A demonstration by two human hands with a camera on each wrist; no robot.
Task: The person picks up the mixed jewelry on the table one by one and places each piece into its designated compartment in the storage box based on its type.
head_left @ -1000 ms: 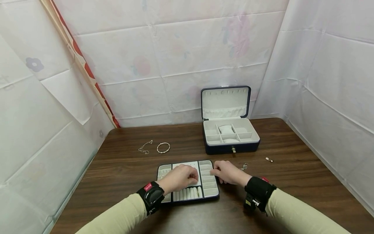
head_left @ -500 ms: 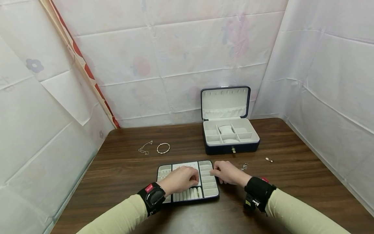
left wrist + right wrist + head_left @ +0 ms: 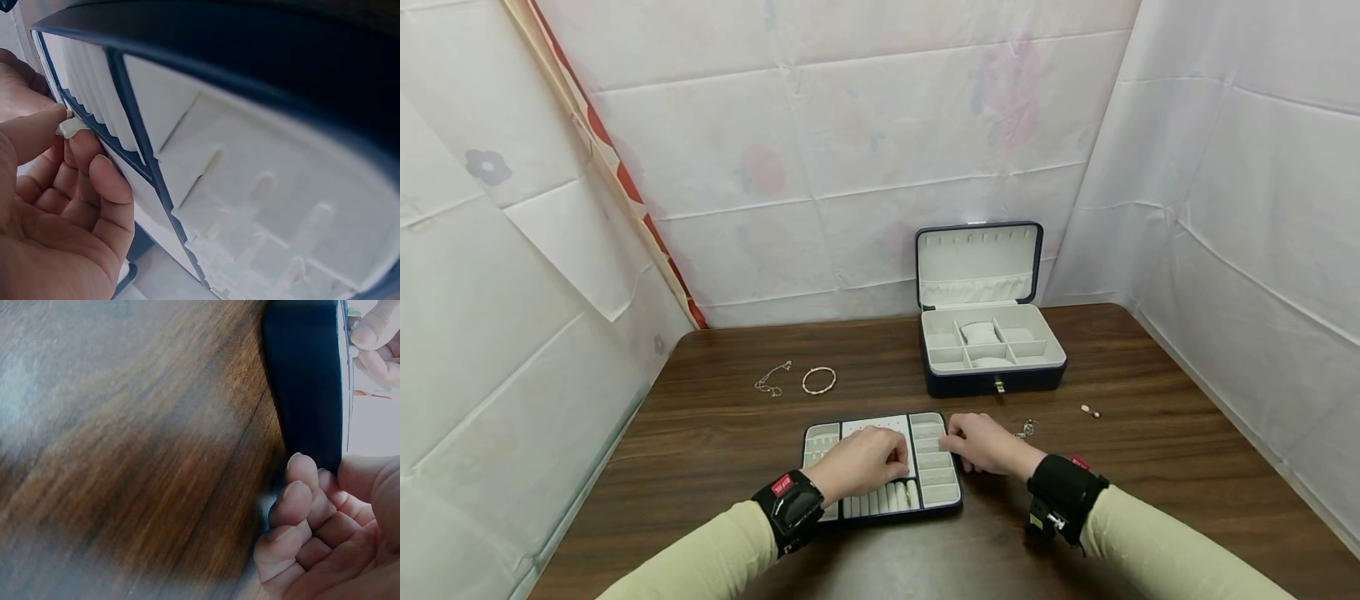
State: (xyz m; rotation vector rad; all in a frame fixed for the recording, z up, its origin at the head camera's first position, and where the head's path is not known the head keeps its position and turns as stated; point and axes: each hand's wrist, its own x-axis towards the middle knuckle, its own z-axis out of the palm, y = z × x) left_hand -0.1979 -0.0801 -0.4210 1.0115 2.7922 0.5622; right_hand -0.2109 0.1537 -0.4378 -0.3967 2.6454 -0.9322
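A dark blue jewelry tray (image 3: pixel 937 472) with pale compartments and ring rolls lies on the table. Over its white central panel (image 3: pixel 880 422), my left hand (image 3: pixel 863 458) pinches a small earring (image 3: pixel 72 127) between thumb and index finger; its details are mostly covered. In the left wrist view the piece looks pale and shiny. One gold ring (image 3: pixel 909 494) sits among the ring rolls. My right hand (image 3: pixel 982 442) holds the tray's right edge, thumb at the top and fingers curled against the dark side wall (image 3: pixel 306 387).
Behind the tray stands an open jewelry box (image 3: pixel 992 382) with its lid up. A thin chain (image 3: pixel 768 383) and a bangle (image 3: pixel 819 381) lie at the back left. Another chain (image 3: pixel 1027 428) lies by my right wrist, and an earring (image 3: pixel 1091 411) farther right.
My left hand shifts very slightly over the central panel and stays pinched. The right hand stays on the tray's edge, and the other things have not moved.
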